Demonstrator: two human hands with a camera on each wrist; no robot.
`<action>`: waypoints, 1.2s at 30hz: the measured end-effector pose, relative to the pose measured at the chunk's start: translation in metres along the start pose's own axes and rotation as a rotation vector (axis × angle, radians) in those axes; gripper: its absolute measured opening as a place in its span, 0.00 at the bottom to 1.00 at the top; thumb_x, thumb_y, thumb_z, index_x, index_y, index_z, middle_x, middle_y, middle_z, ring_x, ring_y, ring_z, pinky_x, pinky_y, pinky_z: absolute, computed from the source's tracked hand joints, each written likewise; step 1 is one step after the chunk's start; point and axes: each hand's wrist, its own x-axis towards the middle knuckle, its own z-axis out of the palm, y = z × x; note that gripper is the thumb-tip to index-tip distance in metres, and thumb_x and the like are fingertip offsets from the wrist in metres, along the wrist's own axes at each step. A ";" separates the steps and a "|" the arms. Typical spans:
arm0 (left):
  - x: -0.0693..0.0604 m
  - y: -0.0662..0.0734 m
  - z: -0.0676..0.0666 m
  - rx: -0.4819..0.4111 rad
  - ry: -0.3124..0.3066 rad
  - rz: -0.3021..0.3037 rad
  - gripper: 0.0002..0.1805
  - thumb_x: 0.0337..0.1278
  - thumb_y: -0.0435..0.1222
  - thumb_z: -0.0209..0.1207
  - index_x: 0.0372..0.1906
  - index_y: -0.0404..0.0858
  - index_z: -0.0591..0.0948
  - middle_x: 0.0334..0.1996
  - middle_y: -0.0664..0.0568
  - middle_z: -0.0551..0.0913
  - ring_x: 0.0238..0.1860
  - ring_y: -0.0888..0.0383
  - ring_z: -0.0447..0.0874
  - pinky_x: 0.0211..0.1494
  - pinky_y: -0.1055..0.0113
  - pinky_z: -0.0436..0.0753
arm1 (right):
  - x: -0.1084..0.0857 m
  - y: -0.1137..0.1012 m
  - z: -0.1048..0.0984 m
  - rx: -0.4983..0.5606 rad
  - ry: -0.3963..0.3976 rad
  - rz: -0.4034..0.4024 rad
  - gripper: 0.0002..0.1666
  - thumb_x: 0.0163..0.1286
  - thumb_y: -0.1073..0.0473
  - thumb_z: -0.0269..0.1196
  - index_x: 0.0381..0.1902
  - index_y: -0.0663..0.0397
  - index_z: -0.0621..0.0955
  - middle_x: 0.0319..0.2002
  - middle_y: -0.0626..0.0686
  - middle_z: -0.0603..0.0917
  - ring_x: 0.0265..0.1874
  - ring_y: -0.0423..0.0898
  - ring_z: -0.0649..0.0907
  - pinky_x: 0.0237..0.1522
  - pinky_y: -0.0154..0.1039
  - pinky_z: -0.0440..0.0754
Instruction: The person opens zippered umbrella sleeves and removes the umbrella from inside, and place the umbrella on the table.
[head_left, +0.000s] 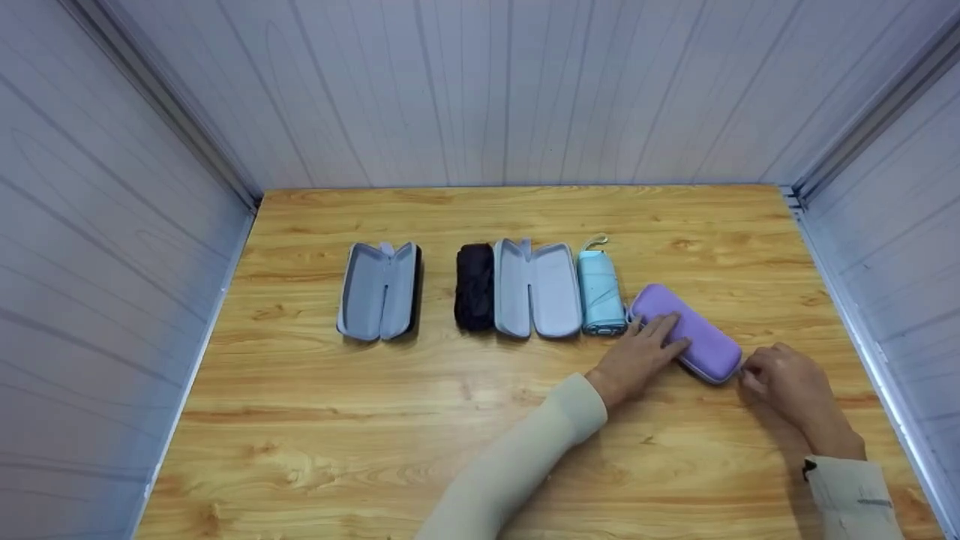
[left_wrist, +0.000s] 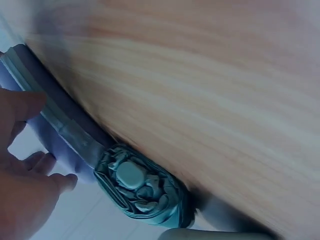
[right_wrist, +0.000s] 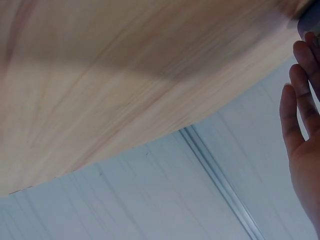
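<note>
A purple zippered hard case [head_left: 694, 334], closed, lies slanted on the right side of the table. My left hand [head_left: 637, 361] rests on its upper left part with fingers spread over the lid and edge. At the case's near right end, my right hand [head_left: 795, 382] pinches a small zipper pull, mostly hidden by the fingers. Left of the case lies a light blue folded umbrella [head_left: 600, 289] with a wrist loop; its end shows in the left wrist view beside the case. In the right wrist view, the right fingers [right_wrist: 300, 85] reach a dark corner of the case.
Two grey-lined cases lie open: one case [head_left: 536, 292] beside the blue umbrella, another case [head_left: 379, 292] farther left. A black folded bundle [head_left: 475, 286] lies against the middle case. Pale panel walls [head_left: 465, 90] enclose the wooden table [head_left: 337, 450] at the back and sides.
</note>
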 end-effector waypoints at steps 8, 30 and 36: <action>0.001 -0.005 0.000 -0.011 0.011 -0.008 0.31 0.80 0.34 0.53 0.80 0.61 0.68 0.81 0.54 0.63 0.83 0.42 0.54 0.80 0.50 0.66 | -0.003 0.001 0.005 -0.018 0.047 0.030 0.05 0.49 0.72 0.71 0.26 0.61 0.87 0.24 0.53 0.84 0.26 0.53 0.80 0.25 0.53 0.80; 0.001 0.004 -0.005 0.054 0.024 -0.066 0.31 0.80 0.36 0.53 0.79 0.65 0.70 0.77 0.56 0.67 0.80 0.43 0.61 0.75 0.50 0.73 | -0.007 -0.020 0.012 -0.036 0.064 0.007 0.14 0.46 0.70 0.72 0.16 0.53 0.77 0.18 0.50 0.77 0.20 0.46 0.74 0.19 0.44 0.70; 0.000 0.013 -0.003 0.127 0.085 -0.106 0.28 0.80 0.37 0.52 0.76 0.66 0.73 0.73 0.57 0.70 0.76 0.44 0.66 0.69 0.51 0.78 | -0.009 -0.023 0.012 -0.059 0.082 0.027 0.11 0.46 0.71 0.73 0.18 0.56 0.81 0.18 0.49 0.76 0.19 0.43 0.70 0.18 0.41 0.68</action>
